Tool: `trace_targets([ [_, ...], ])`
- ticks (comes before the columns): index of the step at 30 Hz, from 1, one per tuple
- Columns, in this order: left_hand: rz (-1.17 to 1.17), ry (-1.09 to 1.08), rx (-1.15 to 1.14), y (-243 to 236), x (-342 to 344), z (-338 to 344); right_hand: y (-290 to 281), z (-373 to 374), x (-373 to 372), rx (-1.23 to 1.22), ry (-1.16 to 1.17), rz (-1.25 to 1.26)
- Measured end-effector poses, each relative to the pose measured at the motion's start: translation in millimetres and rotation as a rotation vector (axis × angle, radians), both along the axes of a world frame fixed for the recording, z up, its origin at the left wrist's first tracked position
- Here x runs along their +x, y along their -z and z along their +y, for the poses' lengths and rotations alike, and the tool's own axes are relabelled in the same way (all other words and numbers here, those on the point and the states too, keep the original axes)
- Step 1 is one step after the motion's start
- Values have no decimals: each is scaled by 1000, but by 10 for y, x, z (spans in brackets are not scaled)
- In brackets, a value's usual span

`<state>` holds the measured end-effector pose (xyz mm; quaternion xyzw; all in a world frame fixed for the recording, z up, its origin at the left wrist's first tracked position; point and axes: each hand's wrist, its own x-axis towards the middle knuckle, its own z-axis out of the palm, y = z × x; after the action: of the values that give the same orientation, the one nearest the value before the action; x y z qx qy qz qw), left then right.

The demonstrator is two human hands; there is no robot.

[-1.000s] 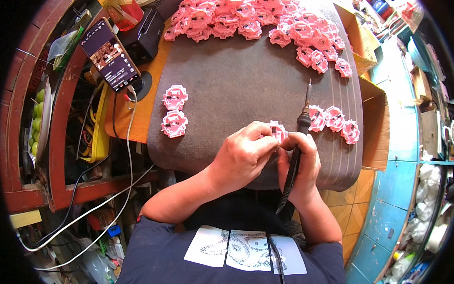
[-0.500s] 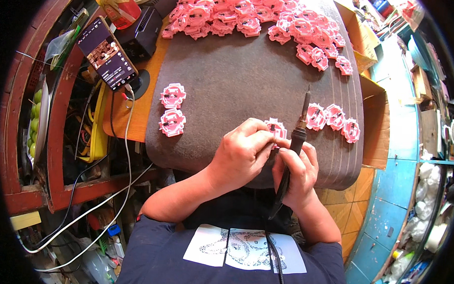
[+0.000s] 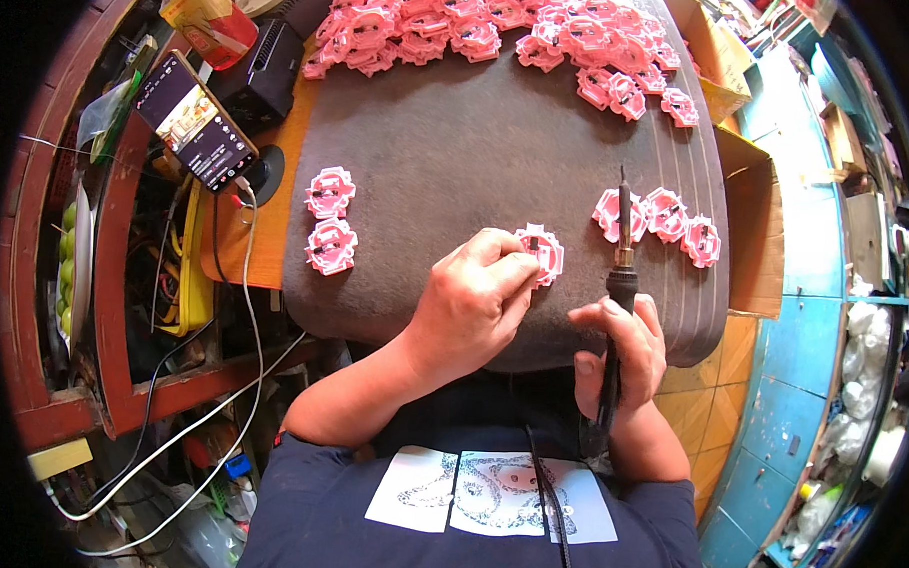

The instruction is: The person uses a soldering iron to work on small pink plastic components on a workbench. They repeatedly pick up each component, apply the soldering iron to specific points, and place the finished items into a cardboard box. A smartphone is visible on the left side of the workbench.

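My right hand [image 3: 634, 355] holds a soldering iron [image 3: 622, 283] upright, its thin tip pointing away from me. The thumb and forefinger are loosely spread around the black handle. My left hand [image 3: 471, 295] is closed in a pinch at the left edge of a pink plastic part [image 3: 546, 255] lying on the mat. A small black piece shows on this part beside my fingertips; whatever they pinch is too small or hidden to name. Behind the iron, three similar pink parts [image 3: 665, 213] lie in a row, the leftmost partly covered by it.
A dark mat [image 3: 439, 153] covers the table. Two pink parts [image 3: 331, 246] lie at its left, and a big heap of them [image 3: 423, 28] fills the far edge. A phone [image 3: 195, 120] on a stand is at the left, with a white cable [image 3: 256, 322]. Cardboard boxes [image 3: 757, 224] flank the right side.
My hands have separated: the right one, with the soldering iron, has moved right and toward me, and its fingers have loosened. My left hand stays at the pink part. The view has shifted slightly.
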<state>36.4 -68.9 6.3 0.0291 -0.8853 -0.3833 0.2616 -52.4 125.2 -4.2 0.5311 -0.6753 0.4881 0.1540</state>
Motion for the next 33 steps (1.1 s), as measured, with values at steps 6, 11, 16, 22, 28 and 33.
trace_targets([
  [6, 0, -25, -23, -8, -1, 26, -37, 163, 80, -69, 40, 8],
  [11, -1, -41, -30, -3, -1, 30, -180, 290, 131, 5, -54, -38],
  [16, 12, -31, -46, -17, -14, 44, -181, 274, 133, 6, -78, -44],
  [22, 2, -29, -52, -32, -14, 47, -182, 255, 134, 6, -74, -35],
  [28, -7, -32, -69, -24, -9, 45, -179, 256, 139, 3, -63, -33],
  [33, -4, -33, -61, -26, -9, 51, -192, 256, 137, -2, -74, -42],
])
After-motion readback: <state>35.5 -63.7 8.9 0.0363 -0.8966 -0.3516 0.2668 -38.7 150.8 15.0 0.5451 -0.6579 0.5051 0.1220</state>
